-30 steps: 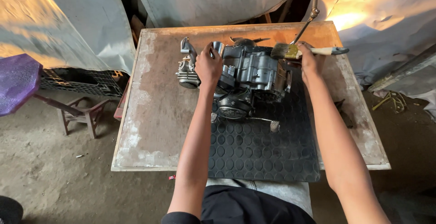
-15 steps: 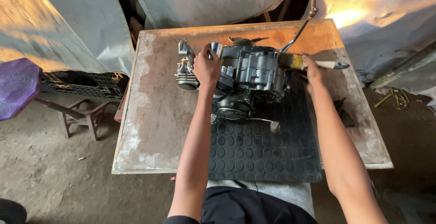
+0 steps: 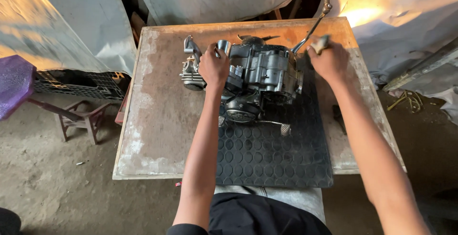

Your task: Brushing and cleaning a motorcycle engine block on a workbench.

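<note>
We have the motorcycle engine (image 3: 255, 80) on the rubber mat (image 3: 272, 154) at the far middle of the wooden table (image 3: 162, 120), its long axis running left to right between our hands. Our left hand (image 3: 213, 66) is closed on the cylinder end. Our right hand (image 3: 329, 59) is closed around a small tool handle (image 3: 320, 43), just beside the kick lever (image 3: 315, 20). No containers show on the table; a black crate (image 3: 71, 82) stands left of it, contents indistinct.
</note>
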